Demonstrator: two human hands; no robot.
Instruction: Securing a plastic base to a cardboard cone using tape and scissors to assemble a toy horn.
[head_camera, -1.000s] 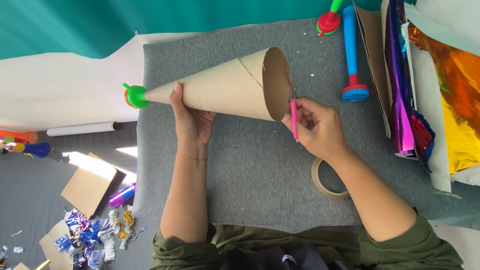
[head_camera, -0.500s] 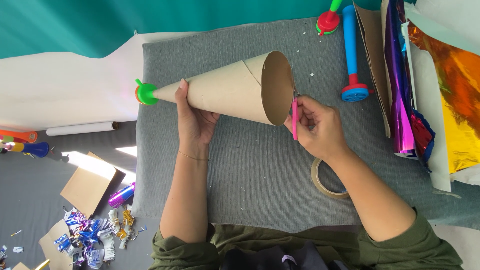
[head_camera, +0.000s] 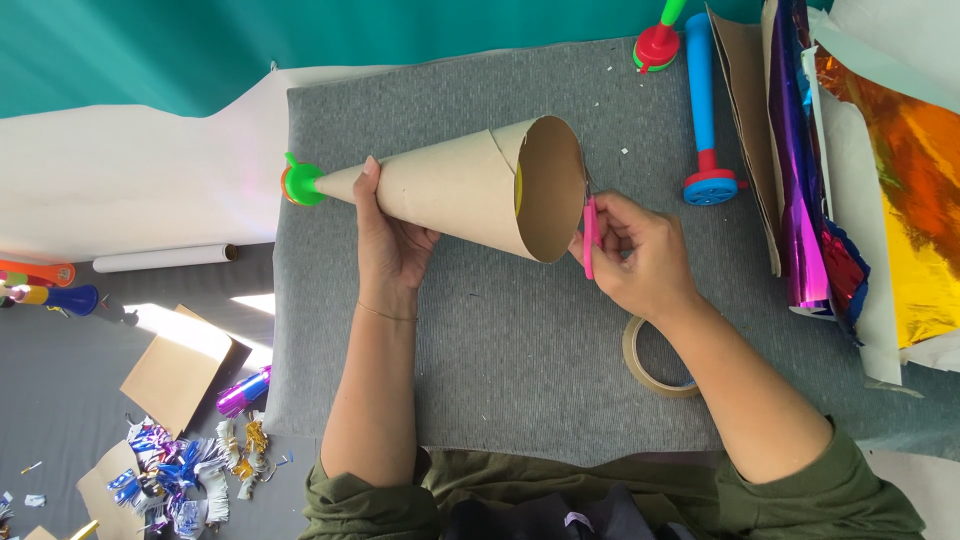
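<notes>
Left hand (head_camera: 392, 240) wraps under the cardboard cone (head_camera: 470, 190), fingers curled round its narrow half, thumb on top; cone held lying sideways above the grey mat (head_camera: 520, 350), tip at 9 o'clock, open mouth at 3 o'clock. Green plastic horn mouthpiece (head_camera: 300, 184) pokes out of the tip. Right hand (head_camera: 640, 255) is closed on small pink-handled scissors (head_camera: 590, 235), touching the cone's rim at its 3 o'clock edge; whether the blades are open, can't tell. Masking tape roll (head_camera: 655, 360) lies flat on the mat at 5 o'clock from the right hand, beside the forearm. Blue toy horn (head_camera: 703, 110) at 1 o'clock. Metallic foil sheets (head_camera: 860, 200), purple and gold, at 3 o'clock. Foil scraps (head_camera: 170, 475) on the floor at 8 o'clock.
</notes>
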